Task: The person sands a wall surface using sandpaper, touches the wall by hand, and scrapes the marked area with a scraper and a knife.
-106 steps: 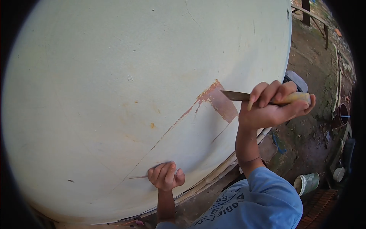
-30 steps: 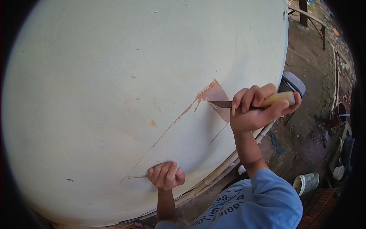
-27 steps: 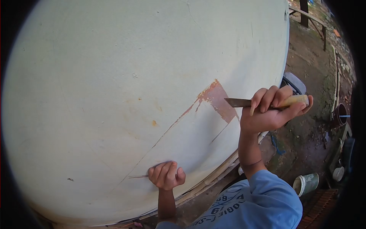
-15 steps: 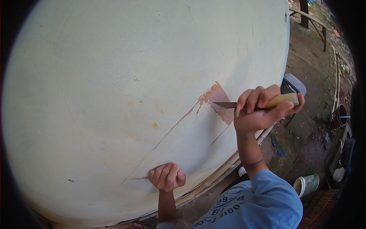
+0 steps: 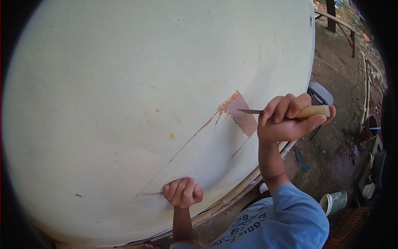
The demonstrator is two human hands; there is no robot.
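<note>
A knife [image 5: 251, 111] with a short pointed blade and a pale yellow handle is gripped in my right hand [image 5: 286, 118]. Its tip lies over a reddish-brown bare patch [image 5: 244, 118] in a large pale, curved surface [image 5: 103, 83]; whether it touches cannot be told. From that patch a scored reddish line runs down to the lower left, and a shorter line lies beside it. My left hand [image 5: 182, 194] is closed low against the pale surface. A thin brownish stick-like piece [image 5: 152, 193] pokes out of its fist to the left; the rest is hidden.
Bamboo-like strips [image 5: 224, 203] run along the surface's lower edge. On the dirt ground at right are a dark bucket [image 5: 368, 128], a tipped whitish pail [image 5: 334, 202], a grey chair-like object [image 5: 321, 92] and stacked reddish tiles [image 5: 346, 228]. A wooden bench [image 5: 338, 20] stands farther off.
My right hand has shifted slightly right with the knife, and its blade has turned to show a narrower side. My left hand has barely moved.
</note>
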